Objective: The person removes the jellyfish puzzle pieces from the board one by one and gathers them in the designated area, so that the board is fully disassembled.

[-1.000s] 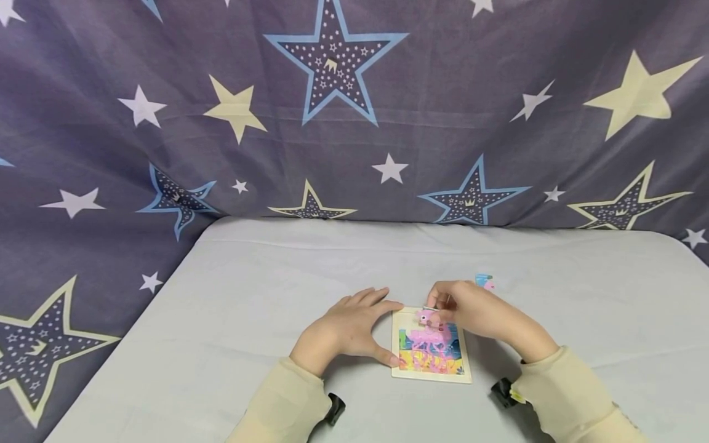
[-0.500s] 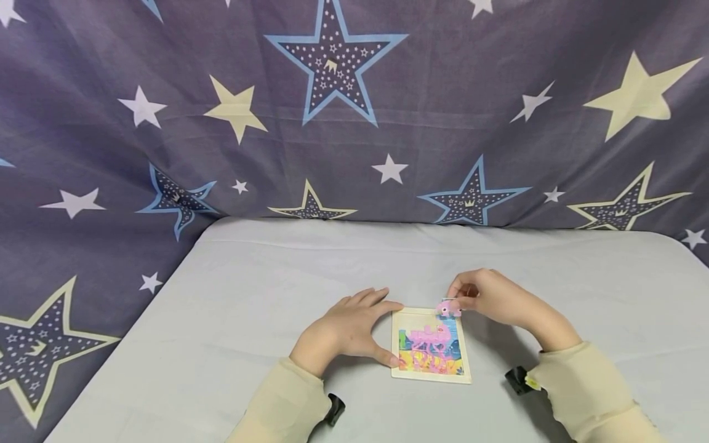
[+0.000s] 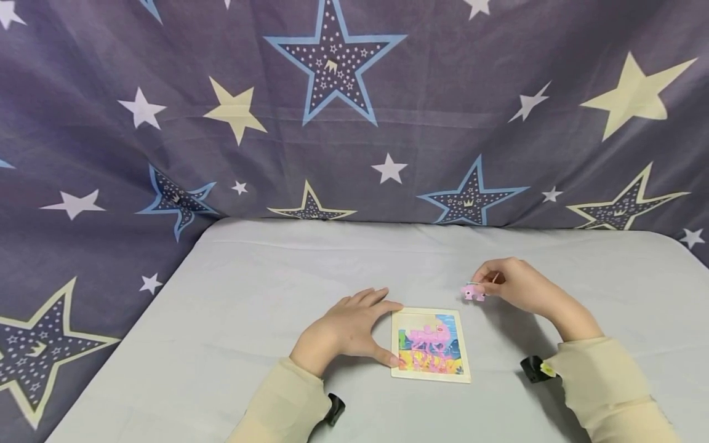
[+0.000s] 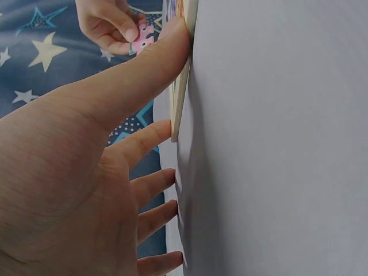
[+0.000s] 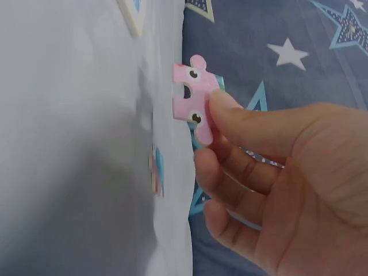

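Pink piece held in the right fingers, puzzle board under the left

From here I can see the right hand (image 3: 523, 286) pinching a pink puzzle piece (image 5: 192, 95) with two printed eyes, the thumb across its face, clear of the pale tabletop (image 3: 293, 264). The left hand (image 3: 351, 329) has its fingers spread wide; thumb and forefinger touch the left side of the puzzle board (image 3: 411, 321), which lies flat just right of them. That board is nearer the person than the right fingers, and to their left. Below those right fingers, another piece (image 5: 158, 171) rests on the tabletop. A starry curtain (image 3: 354, 141) hangs beyond both hands.
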`<action>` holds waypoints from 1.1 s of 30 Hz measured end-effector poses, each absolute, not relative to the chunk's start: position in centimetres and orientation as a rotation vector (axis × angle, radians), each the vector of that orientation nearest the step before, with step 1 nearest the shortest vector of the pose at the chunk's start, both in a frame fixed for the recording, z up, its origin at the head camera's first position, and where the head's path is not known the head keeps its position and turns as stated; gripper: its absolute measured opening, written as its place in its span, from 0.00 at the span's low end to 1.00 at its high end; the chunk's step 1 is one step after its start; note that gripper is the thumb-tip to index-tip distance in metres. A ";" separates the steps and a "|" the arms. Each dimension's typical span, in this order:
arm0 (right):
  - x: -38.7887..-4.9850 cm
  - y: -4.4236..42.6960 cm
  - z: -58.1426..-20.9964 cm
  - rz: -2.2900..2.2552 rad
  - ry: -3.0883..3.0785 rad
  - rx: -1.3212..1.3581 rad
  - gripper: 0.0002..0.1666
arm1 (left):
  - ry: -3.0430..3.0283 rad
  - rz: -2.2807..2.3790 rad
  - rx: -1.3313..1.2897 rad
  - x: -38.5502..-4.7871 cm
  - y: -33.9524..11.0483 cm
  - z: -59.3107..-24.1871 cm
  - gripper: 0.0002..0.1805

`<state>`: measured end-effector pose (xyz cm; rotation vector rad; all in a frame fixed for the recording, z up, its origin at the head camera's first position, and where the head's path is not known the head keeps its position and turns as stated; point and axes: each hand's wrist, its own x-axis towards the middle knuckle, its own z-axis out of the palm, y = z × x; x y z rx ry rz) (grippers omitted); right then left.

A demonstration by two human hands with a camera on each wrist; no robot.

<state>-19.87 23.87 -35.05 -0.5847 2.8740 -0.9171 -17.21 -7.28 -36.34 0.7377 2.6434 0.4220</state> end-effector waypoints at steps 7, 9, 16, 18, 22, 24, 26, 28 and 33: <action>-20.3 25.3 -35.3 -0.895 2.946 -0.462 0.03 | 2.630 0.448 0.746 -17.1 -7.4 -36.2 0.50; -20.3 25.8 -35.4 -0.883 2.962 -0.431 0.03 | 2.629 0.447 0.747 -17.1 -7.4 -36.2 0.50; -20.5 27.2 -35.5 -0.836 3.015 -0.341 0.03 | 2.634 0.444 0.746 -17.2 -7.4 -36.4 0.50; -20.5 27.6 -35.5 -0.831 3.024 -0.332 0.04 | 2.633 0.443 0.748 -17.3 -7.4 -36.4 0.50; -20.3 28.3 -35.4 -0.815 3.044 -0.321 0.05 | 2.632 0.441 0.750 -17.2 -7.4 -36.5 0.50; -20.3 28.6 -35.4 -0.804 3.054 -0.311 0.05 | 2.633 0.439 0.750 -17.3 -7.4 -36.5 0.50; -20.3 28.9 -35.4 -0.792 3.061 -0.298 0.05 | 2.634 0.437 0.750 -17.3 -7.4 -36.5 0.50; -20.3 29.1 -35.4 -0.782 3.066 -0.288 0.06 | 2.639 0.435 0.752 -17.3 -7.4 -36.5 0.51; -20.4 29.1 -35.7 -0.760 3.052 -0.255 0.06 | 2.646 0.441 0.751 -17.2 -7.5 -36.6 0.51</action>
